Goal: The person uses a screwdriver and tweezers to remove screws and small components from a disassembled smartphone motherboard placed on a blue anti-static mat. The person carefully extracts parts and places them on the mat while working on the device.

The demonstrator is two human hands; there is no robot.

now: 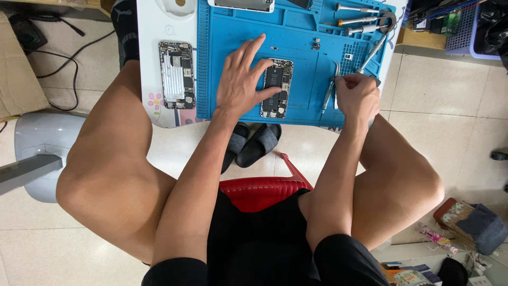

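1. Phone [277, 88], opened with its battery and boards bared, lies near the middle of a blue work mat [222, 37] on a low white table [151, 32].
2. Left hand [241, 79] rests on the phone's left edge, fingers spread flat, pinning it.
3. Right hand [357, 95] is closed around tweezers [335, 85] beside a screwdriver [328, 95], just right of the phone.
4. A second opened phone [177, 74] lies far left, off the mat.
5. Risk, as judged: a slipped tweezer tip could nick the battery or scatter tiny screws if the pinning hand lifts.
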